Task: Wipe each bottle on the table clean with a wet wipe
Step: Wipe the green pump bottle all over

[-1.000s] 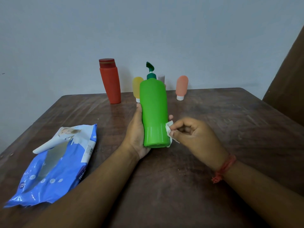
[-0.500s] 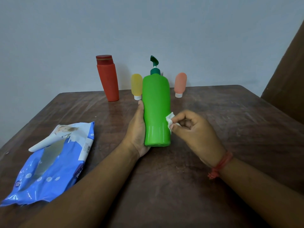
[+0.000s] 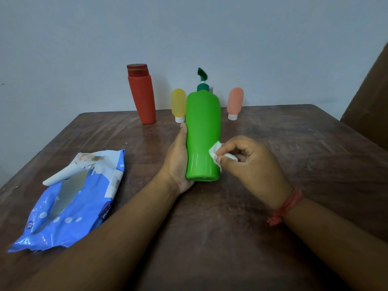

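Observation:
A tall green pump bottle (image 3: 202,131) stands tilted over the middle of the table. My left hand (image 3: 177,160) holds it from the left side and behind, the thumb lying along its edge. My right hand (image 3: 249,162) pinches a small white wet wipe (image 3: 216,154) and presses it against the bottle's lower right side. At the back stand a red bottle (image 3: 142,95), a small yellow tube (image 3: 178,105) and a small pink tube (image 3: 235,102), each upright. Another pale item behind the green bottle is mostly hidden.
A blue wet wipe pack (image 3: 69,198) lies open on the left of the dark wooden table (image 3: 304,148). A brown surface (image 3: 371,97) rises at the right edge. A grey wall stands behind the table.
The wipe in my right hand has slid a little up the bottle's lower right side. My left hand keeps the same hold on the bottle.

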`<action>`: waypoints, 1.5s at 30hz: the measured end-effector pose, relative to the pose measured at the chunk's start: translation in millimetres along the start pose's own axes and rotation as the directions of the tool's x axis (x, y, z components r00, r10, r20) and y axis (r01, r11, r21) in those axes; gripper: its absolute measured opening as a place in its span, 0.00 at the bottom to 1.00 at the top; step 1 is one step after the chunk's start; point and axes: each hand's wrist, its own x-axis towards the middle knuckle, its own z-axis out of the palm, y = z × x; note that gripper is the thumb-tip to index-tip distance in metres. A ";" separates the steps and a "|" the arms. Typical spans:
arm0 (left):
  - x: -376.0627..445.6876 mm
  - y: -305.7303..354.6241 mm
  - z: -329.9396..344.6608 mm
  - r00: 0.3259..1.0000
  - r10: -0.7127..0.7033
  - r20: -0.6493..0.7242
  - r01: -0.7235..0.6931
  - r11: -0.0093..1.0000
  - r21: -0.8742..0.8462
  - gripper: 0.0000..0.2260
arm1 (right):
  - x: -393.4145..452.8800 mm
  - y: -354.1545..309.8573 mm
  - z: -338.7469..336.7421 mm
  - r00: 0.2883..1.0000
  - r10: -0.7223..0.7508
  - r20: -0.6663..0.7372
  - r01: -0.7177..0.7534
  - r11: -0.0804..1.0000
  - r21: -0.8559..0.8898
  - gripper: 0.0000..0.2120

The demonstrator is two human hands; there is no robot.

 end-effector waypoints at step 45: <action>-6.9 -6.9 5.9 0.990 0.058 0.127 -0.062 0.998 0.023 0.21 | 2.0 -4.3 -2.2 0.821 -0.543 0.179 0.546 0.652 -0.526 0.10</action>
